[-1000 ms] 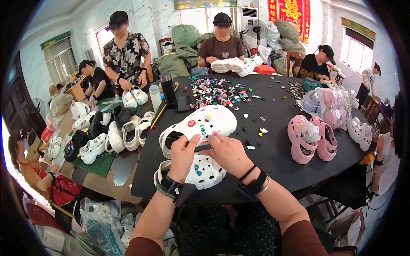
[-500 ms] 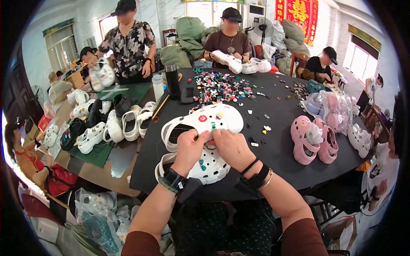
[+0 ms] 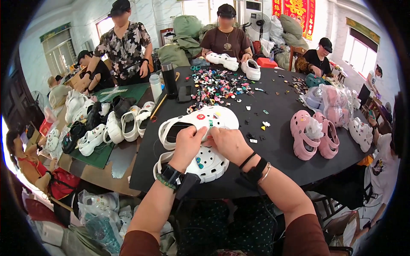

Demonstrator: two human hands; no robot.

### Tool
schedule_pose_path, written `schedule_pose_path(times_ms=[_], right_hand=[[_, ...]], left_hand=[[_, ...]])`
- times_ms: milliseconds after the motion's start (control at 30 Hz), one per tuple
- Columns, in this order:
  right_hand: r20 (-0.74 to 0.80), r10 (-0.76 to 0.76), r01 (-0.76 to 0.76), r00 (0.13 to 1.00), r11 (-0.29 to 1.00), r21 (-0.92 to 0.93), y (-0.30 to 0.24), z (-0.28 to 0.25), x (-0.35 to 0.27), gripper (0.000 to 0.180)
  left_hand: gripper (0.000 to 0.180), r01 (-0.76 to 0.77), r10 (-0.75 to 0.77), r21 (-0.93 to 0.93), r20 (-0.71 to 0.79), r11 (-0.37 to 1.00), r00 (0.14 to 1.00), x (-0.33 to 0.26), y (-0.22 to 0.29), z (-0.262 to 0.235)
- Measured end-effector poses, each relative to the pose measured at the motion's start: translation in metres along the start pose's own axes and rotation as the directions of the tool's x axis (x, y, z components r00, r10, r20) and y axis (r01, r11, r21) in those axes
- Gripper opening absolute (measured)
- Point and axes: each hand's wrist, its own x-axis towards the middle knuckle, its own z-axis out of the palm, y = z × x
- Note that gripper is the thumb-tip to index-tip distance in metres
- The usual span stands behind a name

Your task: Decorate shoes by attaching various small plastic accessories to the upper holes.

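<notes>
Two white clogs lie one behind the other on the black table. On the farther clog [image 3: 226, 115], a red round charm [image 3: 200, 116] and a green letter charm [image 3: 210, 123] sit in the upper. My left hand [image 3: 189, 145] is closed on this clog's near side, thumb against the upper. Beside it my right hand [image 3: 230, 145] is closed too, fingertips bunched on the clog by the green charm; whatever is under them is hidden. The nearer clog [image 3: 213, 168] rests below my hands, partly covered, with a blue-green charm [image 3: 199, 161] on it.
A heap of colourful charms [image 3: 220, 85] spreads across the table beyond the clogs. A black flask [image 3: 169, 81] and phone [image 3: 184, 94] stand left of it. Pink clogs [image 3: 304, 136] lie to the right, several white and black clogs [image 3: 113, 128] to the left. Co-workers surround the table.
My hands stay at the same clog, which shifts slightly left in view. The standing co-worker at left has put down the raised white clogs. The co-worker opposite has lowered a white clog onto the table.
</notes>
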Motion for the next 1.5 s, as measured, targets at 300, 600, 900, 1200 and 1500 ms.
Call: schedule_pose_path(times_ms=[300, 600, 900, 1200, 1500], right_hand=[[-0.018, -0.018, 0.018, 1.0, 1.0, 0.002, 0.001, 0.01, -0.005, 0.027], [-0.081, -0.084, 0.082, 0.993, 0.996, -0.033, 0.0, 0.01, -0.007, 0.026], [-0.146, -0.003, 0.008, 0.989, 0.999, 0.034, -0.002, 0.022, -0.005, 0.021], [-0.123, 0.063, -0.058, 0.99, 0.997, 0.046, -0.008, 0.018, -0.003, 0.029], [0.033, 0.011, -0.013, 0.999, 0.998, 0.066, 0.003, 0.014, 0.004, 0.03]], left_hand=[[0.041, -0.041, 0.038, 0.125, 0.03, 0.991, 0.999, 0.007, -0.014, 0.001], [0.042, 0.079, -0.082, 0.055, 0.052, 0.995, 0.995, 0.009, -0.003, -0.003], [0.043, 0.185, -0.184, -0.005, 0.088, 0.983, 0.979, 0.017, -0.013, -0.004], [0.037, 0.291, -0.274, -0.129, 0.131, 0.948, 0.953, 0.021, -0.01, -0.004], [0.038, 0.244, -0.246, 0.032, 0.118, 0.969, 0.962, 0.02, -0.011, -0.005]])
